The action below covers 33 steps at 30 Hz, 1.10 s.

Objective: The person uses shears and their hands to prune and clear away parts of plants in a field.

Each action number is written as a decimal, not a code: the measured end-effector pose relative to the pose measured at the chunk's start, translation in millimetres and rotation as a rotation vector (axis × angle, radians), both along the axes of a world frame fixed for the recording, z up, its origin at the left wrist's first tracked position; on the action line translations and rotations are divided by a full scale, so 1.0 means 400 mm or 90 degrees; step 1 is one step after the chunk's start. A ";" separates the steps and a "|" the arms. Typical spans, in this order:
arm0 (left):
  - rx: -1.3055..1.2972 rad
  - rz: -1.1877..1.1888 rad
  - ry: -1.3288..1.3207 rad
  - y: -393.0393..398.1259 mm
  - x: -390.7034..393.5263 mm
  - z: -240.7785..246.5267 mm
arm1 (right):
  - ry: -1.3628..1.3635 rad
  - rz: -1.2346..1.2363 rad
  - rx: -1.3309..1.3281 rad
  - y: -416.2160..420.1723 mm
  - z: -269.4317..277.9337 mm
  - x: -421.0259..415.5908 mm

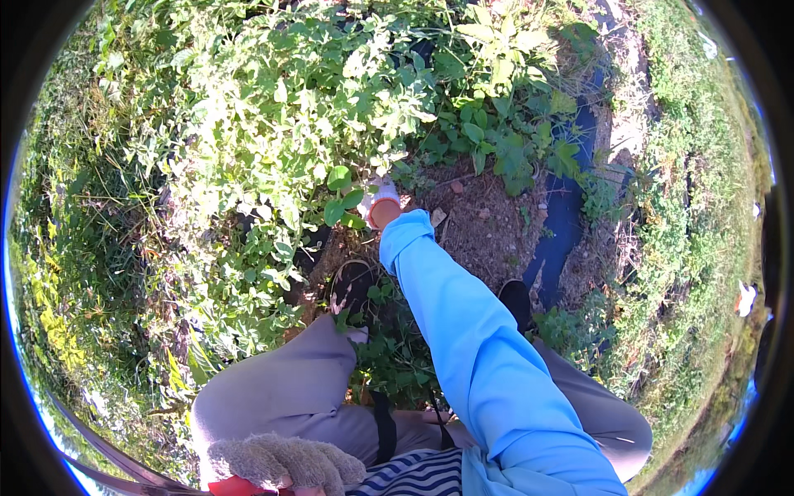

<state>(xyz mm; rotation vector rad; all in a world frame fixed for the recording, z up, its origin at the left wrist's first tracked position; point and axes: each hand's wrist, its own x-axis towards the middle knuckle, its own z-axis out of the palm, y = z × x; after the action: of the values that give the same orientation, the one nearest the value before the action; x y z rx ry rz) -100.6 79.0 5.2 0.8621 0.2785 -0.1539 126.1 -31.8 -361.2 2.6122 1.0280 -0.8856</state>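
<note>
My right arm, in a light blue sleeve, reaches forward to the base of a leafy green plant (338,204). My right hand (383,192) wears a white knit glove with an orange cuff. Leaves hide its fingers, so their grip is not visible. At the bottom edge, by my left thigh, my left hand (288,462) wears a fuzzy greyish glove. Its fingers curl over a red-handled tool (239,485), partly cut off by the picture's rim. Two long, narrow dark strips run from near the red part to the lower left; they look like blades.
Dense sunlit foliage (260,111) spreads ahead and to the left. Bare soil (496,229) with small stones lies right of my hand, bordered by dark plastic sheeting (558,229). My dark shoes (352,285) stand among low weeds (397,341). Grass (688,248) runs along the right.
</note>
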 end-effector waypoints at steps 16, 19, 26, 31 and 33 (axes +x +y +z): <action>0.012 -0.002 -0.003 -0.006 0.002 0.003 | -0.062 -0.082 0.214 0.024 -0.037 -0.073; 0.017 -0.003 -0.008 -0.004 0.001 0.008 | -0.095 -0.077 0.322 -0.011 -0.008 -0.157; 0.017 -0.006 -0.019 -0.009 -0.008 0.024 | 0.128 -0.389 0.481 -0.067 0.102 -0.362; 0.019 -0.010 -0.033 -0.008 -0.020 0.039 | 0.253 -0.331 0.379 -0.172 0.145 -0.447; 0.017 -0.011 -0.041 -0.004 -0.024 0.045 | 0.344 -0.262 0.226 -0.231 0.131 -0.494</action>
<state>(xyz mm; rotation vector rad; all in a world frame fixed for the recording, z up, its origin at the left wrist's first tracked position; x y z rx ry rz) -110.3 77.3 23.2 0.8943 0.2131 -0.1378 -71.5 -124.3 -308.7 3.0225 0.8153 -1.7185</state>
